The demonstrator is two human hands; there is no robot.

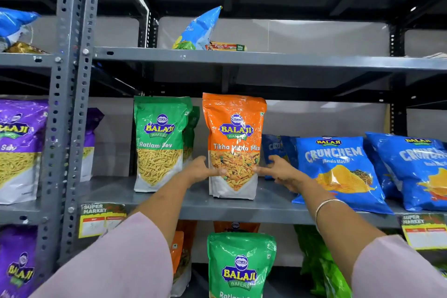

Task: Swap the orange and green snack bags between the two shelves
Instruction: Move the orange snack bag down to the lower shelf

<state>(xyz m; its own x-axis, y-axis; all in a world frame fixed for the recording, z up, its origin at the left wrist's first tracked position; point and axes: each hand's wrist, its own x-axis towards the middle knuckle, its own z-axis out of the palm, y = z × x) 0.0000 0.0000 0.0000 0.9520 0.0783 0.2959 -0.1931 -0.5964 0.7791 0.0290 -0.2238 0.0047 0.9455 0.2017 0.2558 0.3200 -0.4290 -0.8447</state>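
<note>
Grey metal shop shelving [242, 208] fills the view, and on its middle shelf an orange snack bag [234, 145] stands upright, left hand [199, 169] and right hand [281, 172] pressing its sides (likely steadying it), beside a green snack bag [158, 143].

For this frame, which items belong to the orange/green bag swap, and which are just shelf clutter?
Part of the job:
orange bag, held by left hand and right hand
green bag beside it
green bag on the lower shelf

Just lying about:
purple bags
blue Crunchem bags
biscuit pack
</note>
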